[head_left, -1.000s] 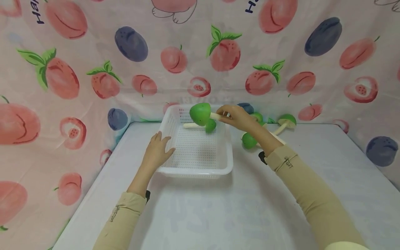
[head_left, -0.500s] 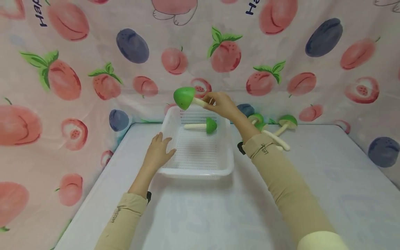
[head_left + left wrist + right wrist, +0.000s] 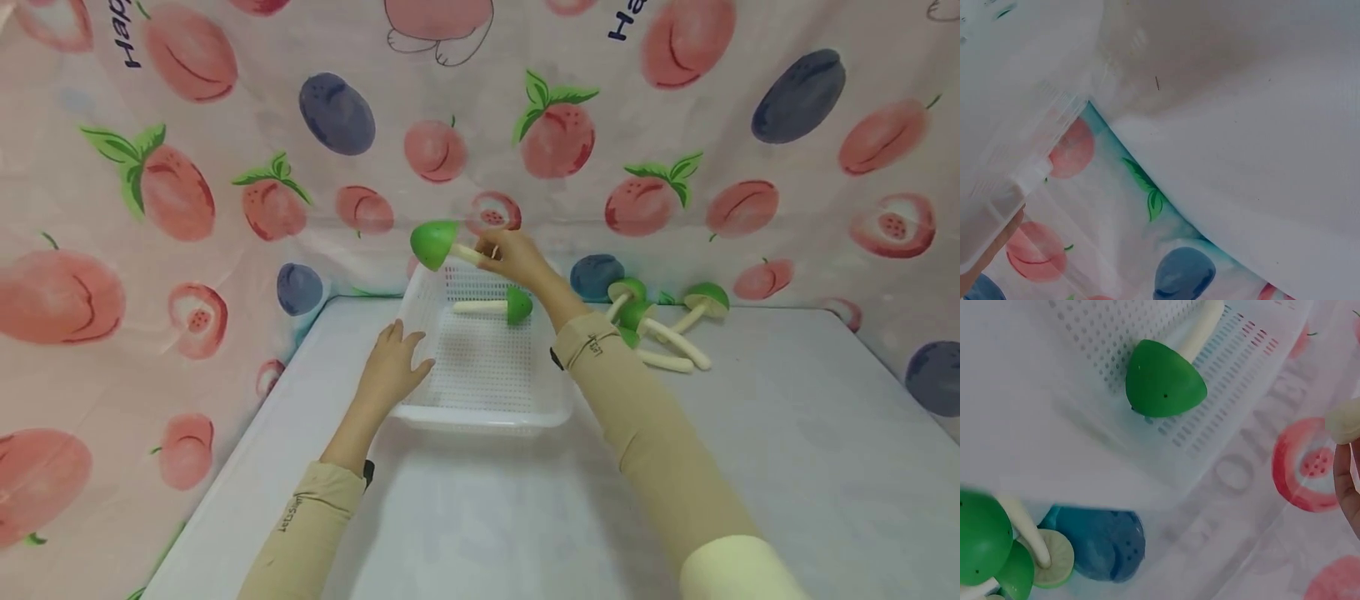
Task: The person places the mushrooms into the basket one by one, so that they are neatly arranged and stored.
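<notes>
My right hand pinches the stem of a toy mushroom with a green cap, raised over the far end of the white plastic basket. The cap points left; the fingers are near the stem's end, whose pale tip shows at the right wrist view's edge. Another green-capped mushroom lies inside the basket, its stem to the left. At the basket's left side my left hand rests on the rim, fingers loosely spread. One of its fingers appears along the rim in the left wrist view.
Several more green-capped mushrooms lie in a heap on the white table, right of the basket. A fruit-printed cloth hangs behind the table and along its left side.
My right hand has carried the mushroom leftward and up from the basket's right side, then slightly down. My left hand stays at the rim. The whole head view has shifted a little.
</notes>
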The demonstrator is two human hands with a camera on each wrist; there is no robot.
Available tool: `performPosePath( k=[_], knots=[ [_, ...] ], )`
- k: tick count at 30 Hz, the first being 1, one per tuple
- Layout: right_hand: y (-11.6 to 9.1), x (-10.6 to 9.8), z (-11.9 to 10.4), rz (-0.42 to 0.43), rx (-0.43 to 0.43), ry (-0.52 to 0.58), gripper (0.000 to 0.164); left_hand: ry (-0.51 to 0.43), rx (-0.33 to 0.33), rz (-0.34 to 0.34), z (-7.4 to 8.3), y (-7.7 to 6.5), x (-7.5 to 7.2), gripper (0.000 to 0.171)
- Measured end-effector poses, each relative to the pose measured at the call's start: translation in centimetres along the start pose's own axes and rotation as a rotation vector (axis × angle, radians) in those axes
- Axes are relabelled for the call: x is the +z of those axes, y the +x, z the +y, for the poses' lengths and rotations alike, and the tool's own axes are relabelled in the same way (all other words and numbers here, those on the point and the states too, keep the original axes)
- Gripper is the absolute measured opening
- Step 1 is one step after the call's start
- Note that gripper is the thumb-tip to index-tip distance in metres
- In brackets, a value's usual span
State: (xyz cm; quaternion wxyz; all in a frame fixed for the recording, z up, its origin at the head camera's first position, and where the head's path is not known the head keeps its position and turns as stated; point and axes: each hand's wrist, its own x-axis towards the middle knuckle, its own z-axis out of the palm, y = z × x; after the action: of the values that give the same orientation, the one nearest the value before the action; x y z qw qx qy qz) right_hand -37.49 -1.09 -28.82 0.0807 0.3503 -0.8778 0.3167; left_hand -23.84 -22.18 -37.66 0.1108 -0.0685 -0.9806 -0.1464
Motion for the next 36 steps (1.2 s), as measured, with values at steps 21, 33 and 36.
performPosePath(
  k=[21,33,36],
  knots=[
    [0.4,7.0,2.5,-0.107,0.275,-0.095,0.019,0.017,-0.015,-0.003,-0.1,0.3,0.1,0.049],
    [0.2,9.0,3.6,-0.15,0.328,-0.196,0.021,0.019,-0.017,0.01,-0.1,0.3,0.0,0.049],
    [0.1,9.3,3.8,-0.195,0.331,-0.236,0.023,0.02,-0.021,0.0,-0.1,0.3,0.1,0.049]
  ],
)
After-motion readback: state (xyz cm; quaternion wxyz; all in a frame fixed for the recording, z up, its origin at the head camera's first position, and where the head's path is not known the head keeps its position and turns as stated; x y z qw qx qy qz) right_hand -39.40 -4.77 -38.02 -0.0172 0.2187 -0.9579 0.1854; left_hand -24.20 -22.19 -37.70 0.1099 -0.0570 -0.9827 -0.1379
